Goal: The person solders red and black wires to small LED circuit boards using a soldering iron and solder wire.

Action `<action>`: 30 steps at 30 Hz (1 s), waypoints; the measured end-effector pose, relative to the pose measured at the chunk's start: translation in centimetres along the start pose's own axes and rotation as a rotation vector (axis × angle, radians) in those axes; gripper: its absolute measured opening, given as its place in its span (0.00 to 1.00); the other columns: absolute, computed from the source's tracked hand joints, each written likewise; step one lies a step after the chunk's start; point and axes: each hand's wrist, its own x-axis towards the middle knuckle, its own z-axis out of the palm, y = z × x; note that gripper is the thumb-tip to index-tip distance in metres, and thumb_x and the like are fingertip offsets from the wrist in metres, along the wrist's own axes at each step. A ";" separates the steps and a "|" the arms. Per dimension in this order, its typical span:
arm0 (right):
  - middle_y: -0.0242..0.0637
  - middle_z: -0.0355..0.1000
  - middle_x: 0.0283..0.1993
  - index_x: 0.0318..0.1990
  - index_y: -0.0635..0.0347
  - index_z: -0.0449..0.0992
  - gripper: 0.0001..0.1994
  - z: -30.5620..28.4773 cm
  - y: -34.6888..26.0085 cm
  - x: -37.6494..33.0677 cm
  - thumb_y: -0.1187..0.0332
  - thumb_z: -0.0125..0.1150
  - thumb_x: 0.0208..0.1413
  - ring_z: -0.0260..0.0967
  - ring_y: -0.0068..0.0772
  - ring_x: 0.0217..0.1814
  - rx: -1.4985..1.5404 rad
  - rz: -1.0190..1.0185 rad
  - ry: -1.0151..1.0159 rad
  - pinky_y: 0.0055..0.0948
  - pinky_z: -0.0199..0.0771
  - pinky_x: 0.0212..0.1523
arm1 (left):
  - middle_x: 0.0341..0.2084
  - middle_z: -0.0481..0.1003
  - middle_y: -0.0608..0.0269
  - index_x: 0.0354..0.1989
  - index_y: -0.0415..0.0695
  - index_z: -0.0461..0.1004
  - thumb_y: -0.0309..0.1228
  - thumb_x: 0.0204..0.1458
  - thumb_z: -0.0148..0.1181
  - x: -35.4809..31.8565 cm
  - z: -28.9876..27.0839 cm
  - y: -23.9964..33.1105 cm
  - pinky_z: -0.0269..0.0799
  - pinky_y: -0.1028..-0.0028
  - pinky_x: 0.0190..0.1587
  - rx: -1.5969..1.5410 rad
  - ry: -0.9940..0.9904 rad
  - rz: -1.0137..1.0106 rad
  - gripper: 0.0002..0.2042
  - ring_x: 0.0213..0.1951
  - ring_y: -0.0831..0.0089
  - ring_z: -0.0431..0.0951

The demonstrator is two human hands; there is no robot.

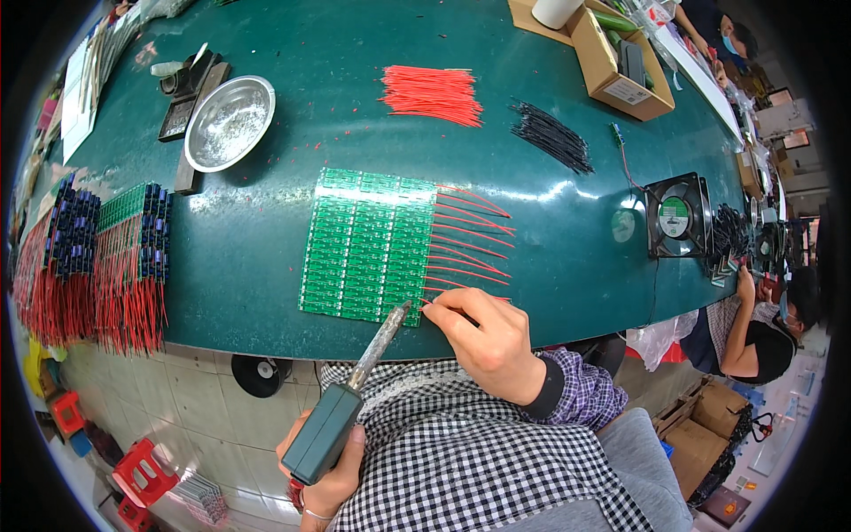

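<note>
A green panel of small circuit boards (363, 244) lies flat on the table before me. Several red wires (470, 232) stick out to the right from its right edge. My left hand (332, 470) is closed around the dark green handle of a soldering iron (377, 350). The iron's tip reaches the panel's lower right corner. Right beside that tip, my right hand (487, 341) pinches a red wire by its end. Most of that wire is hidden under the hand. Beyond the panel lie a bundle of red wires (432, 95) and a bundle of black wires (551, 136).
A metal bowl (230, 124) stands at the left beside a dark soldering-iron stand (188, 84). Wired panels (131, 266) are stacked at the far left. To the right is a fan (676, 215); behind it, a cardboard box (625, 71). A co-worker (753, 332) sits at the right.
</note>
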 end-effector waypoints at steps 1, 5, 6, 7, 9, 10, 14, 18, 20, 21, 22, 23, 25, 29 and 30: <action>0.36 0.76 0.33 0.35 0.65 0.81 0.08 0.0 0.0 -0.1 0.80 0.67 0.43 0.76 0.31 0.29 0.007 -0.002 0.006 0.26 0.76 0.26 | 0.27 0.78 0.53 0.33 0.33 0.79 0.23 0.42 0.70 -0.1 0.0 -0.1 0.72 0.71 0.26 0.000 -0.001 0.000 0.10 0.24 0.65 0.78; 0.36 0.75 0.32 0.35 0.65 0.81 0.09 0.1 0.0 -0.2 0.80 0.68 0.43 0.76 0.32 0.29 0.010 -0.004 0.021 0.27 0.76 0.26 | 0.27 0.78 0.53 0.33 0.33 0.79 0.23 0.41 0.70 0.0 -0.2 -0.2 0.72 0.71 0.26 0.004 -0.025 0.009 0.10 0.24 0.64 0.79; 0.36 0.75 0.34 0.36 0.65 0.80 0.11 0.1 0.1 -0.3 0.79 0.65 0.41 0.76 0.31 0.30 0.003 -0.013 0.008 0.27 0.77 0.27 | 0.27 0.78 0.53 0.33 0.33 0.79 0.23 0.41 0.70 0.0 -0.2 -0.2 0.72 0.71 0.26 0.011 -0.032 0.023 0.11 0.25 0.64 0.79; 0.35 0.74 0.35 0.37 0.65 0.78 0.13 0.1 0.1 -0.3 0.79 0.63 0.39 0.77 0.31 0.32 -0.002 -0.023 -0.005 0.27 0.78 0.29 | 0.27 0.78 0.53 0.33 0.33 0.79 0.23 0.41 0.70 -0.1 -0.1 -0.2 0.72 0.71 0.26 0.011 -0.032 0.023 0.11 0.25 0.64 0.79; 0.36 0.75 0.33 0.36 0.65 0.79 0.11 0.0 -0.1 -0.2 0.79 0.65 0.41 0.76 0.32 0.30 0.001 -0.017 0.006 0.27 0.77 0.28 | 0.28 0.78 0.52 0.33 0.33 0.79 0.22 0.40 0.71 -0.2 0.1 -0.2 0.73 0.71 0.27 -0.030 -0.001 -0.005 0.11 0.25 0.64 0.79; 0.37 0.75 0.32 0.35 0.65 0.80 0.09 0.0 -0.1 -0.1 0.80 0.67 0.43 0.76 0.32 0.28 0.003 -0.010 0.017 0.27 0.76 0.26 | 0.28 0.78 0.52 0.33 0.33 0.79 0.22 0.40 0.71 -0.2 0.1 -0.2 0.73 0.71 0.27 -0.030 -0.001 -0.005 0.11 0.25 0.64 0.79; 0.37 0.75 0.31 0.35 0.65 0.80 0.09 0.1 -0.1 -0.2 0.80 0.67 0.43 0.75 0.32 0.28 0.006 -0.004 0.016 0.27 0.76 0.26 | 0.28 0.78 0.52 0.33 0.33 0.79 0.21 0.39 0.71 -0.3 0.0 -0.4 0.73 0.70 0.28 0.003 -0.024 0.003 0.11 0.26 0.63 0.80; 0.36 0.75 0.33 0.36 0.65 0.80 0.11 0.2 -0.1 -0.4 0.80 0.65 0.41 0.76 0.31 0.29 0.005 -0.014 0.013 0.27 0.77 0.27 | 0.27 0.77 0.53 0.32 0.34 0.79 0.21 0.39 0.71 -0.5 -0.1 -0.8 0.72 0.69 0.27 0.023 -0.035 0.006 0.11 0.25 0.62 0.79; 0.35 0.75 0.34 0.38 0.65 0.79 0.13 0.2 0.0 -0.5 0.79 0.63 0.40 0.76 0.31 0.30 -0.005 -0.023 0.005 0.26 0.77 0.27 | 0.26 0.77 0.53 0.32 0.34 0.79 0.22 0.39 0.70 -0.5 -0.1 -0.8 0.72 0.69 0.26 0.034 -0.025 0.030 0.10 0.25 0.61 0.79; 0.35 0.75 0.34 0.38 0.65 0.79 0.13 0.2 0.0 -0.6 0.79 0.63 0.40 0.76 0.30 0.30 -0.007 -0.025 0.005 0.26 0.77 0.27 | 0.26 0.77 0.53 0.32 0.34 0.79 0.22 0.40 0.70 -0.5 -0.1 -0.7 0.71 0.69 0.26 0.046 -0.015 0.052 0.10 0.25 0.61 0.78; 0.35 0.74 0.34 0.38 0.65 0.79 0.12 0.2 0.1 -0.6 0.78 0.63 0.41 0.76 0.30 0.30 -0.007 -0.027 0.004 0.26 0.77 0.27 | 0.26 0.77 0.53 0.32 0.34 0.79 0.22 0.40 0.70 -0.6 -0.1 -0.6 0.71 0.69 0.26 0.046 -0.015 0.051 0.10 0.25 0.61 0.78; 0.35 0.74 0.34 0.38 0.65 0.79 0.12 0.2 0.0 -0.6 0.78 0.63 0.41 0.76 0.30 0.30 -0.007 -0.026 0.004 0.26 0.77 0.27 | 0.26 0.77 0.53 0.32 0.34 0.79 0.22 0.40 0.70 -0.6 -0.1 -0.5 0.71 0.69 0.26 0.040 -0.010 0.026 0.10 0.25 0.61 0.78; 0.35 0.74 0.34 0.37 0.65 0.79 0.12 0.1 -0.1 -0.5 0.78 0.63 0.41 0.76 0.29 0.30 -0.019 -0.024 0.001 0.25 0.76 0.26 | 0.26 0.77 0.53 0.32 0.34 0.79 0.23 0.40 0.70 -0.8 -0.2 -0.5 0.71 0.69 0.25 0.034 -0.004 0.001 0.10 0.24 0.61 0.78; 0.34 0.74 0.34 0.37 0.65 0.79 0.12 0.1 -0.1 -0.4 0.78 0.63 0.41 0.76 0.29 0.30 -0.022 -0.026 0.005 0.25 0.76 0.26 | 0.26 0.77 0.53 0.32 0.34 0.80 0.23 0.41 0.70 -0.8 -0.2 -0.4 0.71 0.70 0.26 0.007 0.008 -0.027 0.10 0.24 0.61 0.78; 0.35 0.75 0.33 0.36 0.65 0.80 0.11 0.2 -0.2 -0.3 0.79 0.66 0.41 0.76 0.30 0.28 -0.015 -0.015 0.016 0.26 0.76 0.25 | 0.26 0.77 0.52 0.32 0.34 0.80 0.23 0.41 0.70 -0.7 -0.2 -0.3 0.71 0.70 0.26 -0.001 0.017 -0.015 0.10 0.24 0.61 0.78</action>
